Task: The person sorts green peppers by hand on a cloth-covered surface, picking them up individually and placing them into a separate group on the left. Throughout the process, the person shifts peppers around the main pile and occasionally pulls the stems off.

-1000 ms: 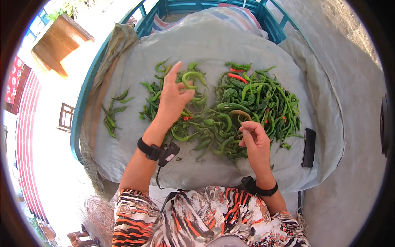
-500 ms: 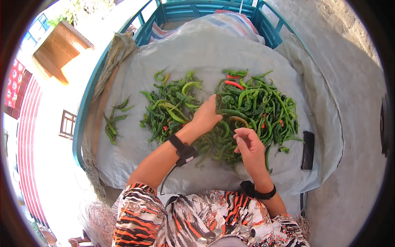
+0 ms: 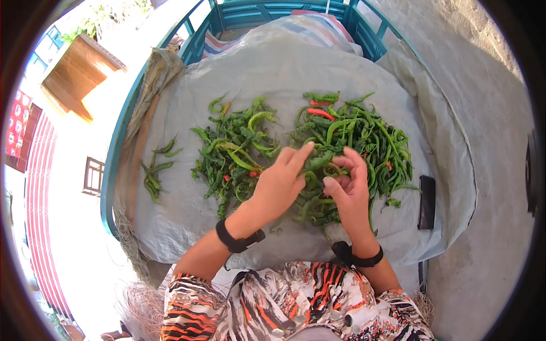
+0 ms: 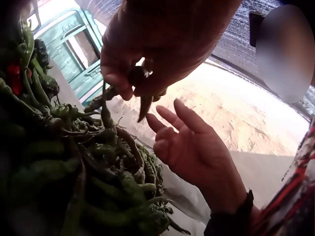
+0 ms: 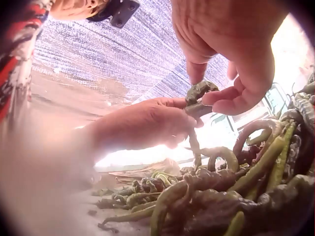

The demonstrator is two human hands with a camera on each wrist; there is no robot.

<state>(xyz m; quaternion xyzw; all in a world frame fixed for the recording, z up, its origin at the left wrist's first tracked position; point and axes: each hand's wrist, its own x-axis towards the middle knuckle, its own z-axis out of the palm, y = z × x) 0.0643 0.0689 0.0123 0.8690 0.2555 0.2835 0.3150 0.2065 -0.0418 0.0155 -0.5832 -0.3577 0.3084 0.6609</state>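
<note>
Two piles of green peppers lie on the grey sheet: a left one and a larger right one with some red among it. My left hand is over the near left side of the right pile; in the left wrist view its fingers pinch a small dark green pepper whose tip points down. My right hand is close by on the right, fingers curved and parted. The left wrist view shows the right hand palm up, fingertips beside the pepper's tip; whether they touch it I cannot tell.
A few separate peppers lie at the left of the sheet. A black phone rests right of the large pile. Teal cart rails border the sheet, and a striped bag is at the far end.
My left hand has moved from above the left pile to the right pile, then drawn back a little, now with a pepper in its fingers. The right hand's fingers have spread wider.
</note>
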